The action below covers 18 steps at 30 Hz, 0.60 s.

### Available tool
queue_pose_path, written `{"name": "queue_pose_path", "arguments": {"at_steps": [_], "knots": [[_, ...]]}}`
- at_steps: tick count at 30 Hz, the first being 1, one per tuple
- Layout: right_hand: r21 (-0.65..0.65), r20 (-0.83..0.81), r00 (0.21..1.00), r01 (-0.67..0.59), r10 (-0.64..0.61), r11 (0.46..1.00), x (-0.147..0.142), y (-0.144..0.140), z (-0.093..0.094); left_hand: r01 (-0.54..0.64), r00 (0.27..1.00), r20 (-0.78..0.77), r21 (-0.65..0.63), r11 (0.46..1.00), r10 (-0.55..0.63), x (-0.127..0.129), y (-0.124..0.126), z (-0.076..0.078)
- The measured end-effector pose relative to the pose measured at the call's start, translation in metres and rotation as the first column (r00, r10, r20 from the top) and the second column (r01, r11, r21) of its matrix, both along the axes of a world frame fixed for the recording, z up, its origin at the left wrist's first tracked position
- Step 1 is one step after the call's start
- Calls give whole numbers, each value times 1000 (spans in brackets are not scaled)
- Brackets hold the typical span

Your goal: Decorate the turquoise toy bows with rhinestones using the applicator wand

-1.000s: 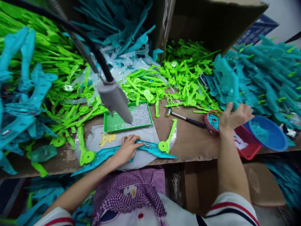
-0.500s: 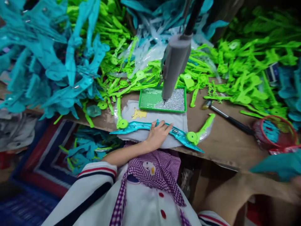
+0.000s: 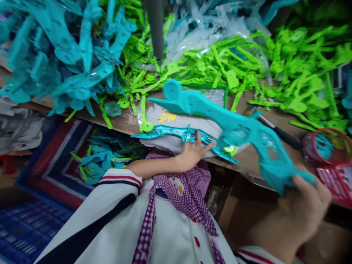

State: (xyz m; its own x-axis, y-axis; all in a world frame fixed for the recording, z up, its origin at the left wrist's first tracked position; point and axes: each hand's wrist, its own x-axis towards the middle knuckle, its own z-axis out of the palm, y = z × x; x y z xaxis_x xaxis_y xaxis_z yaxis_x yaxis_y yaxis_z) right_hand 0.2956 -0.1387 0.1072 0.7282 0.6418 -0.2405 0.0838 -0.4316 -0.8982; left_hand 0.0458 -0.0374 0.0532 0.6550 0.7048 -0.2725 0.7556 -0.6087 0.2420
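A slim blue plastic shell half [image 3: 170, 131] lies with its hollow side up on a grey cloth [image 3: 154, 114] at the table's front edge. My left hand [image 3: 191, 154] rests over its middle, fingers apart, one fingertip near thin wires inside. Green plastic arms sit at both ends: the left green arm [image 3: 147, 126] shows its round disc, while the right green arm [image 3: 230, 149] is mostly hidden. In my right hand [image 3: 305, 205], slightly blurred, is a second blue shell half [image 3: 244, 128], gripped by one end and slanting above the first.
Behind stand a green tray [image 3: 226, 97] of small silvery parts and a hanging electric screwdriver [image 3: 156, 33]. Heaps of blue shells [image 3: 66, 47] and green arms [image 3: 209, 62] crowd the back. Right are a black-handled tool [image 3: 287, 136] and a red basket [image 3: 305, 143]; a blue crate [image 3: 27, 227] stands lower left.
My right hand has come in from the right edge, bringing the second blue shell half over the cloth. My left fingers have shifted and spread. The screwdriver appears higher and farther left.
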Motion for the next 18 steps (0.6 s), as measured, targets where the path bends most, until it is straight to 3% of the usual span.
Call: {"name": "queue_pose_path", "arguments": {"at_steps": [2,4,7,12,18], "knots": [[157,-83,996,25,-12,987,1,10,4,-27,999,18,-33,999,28,5,-2,3],[221,-179,984,45,-5,974,3,19,4,-63,997,36,-48,997,65,6,-5,2],[167,-270,963,45,2,985,5,23,-3,-101,993,48,-75,992,104,4,-9,-5],[60,-309,942,-122,135,991,11,33,-21,-82,995,57,-80,993,87,-3,-9,-12],[-16,-387,906,-193,172,981,16,56,-20,-100,992,62,-90,991,106,-2,-10,-14]]}}
